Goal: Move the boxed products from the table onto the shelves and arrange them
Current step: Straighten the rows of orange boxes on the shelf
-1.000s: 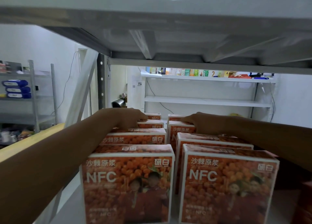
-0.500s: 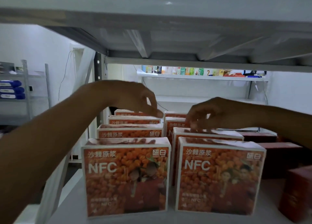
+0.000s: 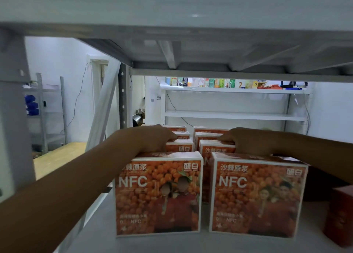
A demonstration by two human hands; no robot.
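both hands, left hand [image 3: 152, 138] and right hand [image 3: 241, 141], reach in, palms down, fingers curled gripping orange boxes [image 3: 179, 145].

The view is dim in the near part and bright farther back. The white wall [image 3: 238, 102] behind glows with even light, while the underside of the upper shelf [image 3: 191, 48] sits in grey shadow. A small glare spot shows on that shelf's front face. Both forearms look dark and underexposed. The near orange boxes [image 3: 158, 193] are soft, their small print smeared. Straight rails bow toward the edges, and the left post [image 3: 13, 109] is blurred.
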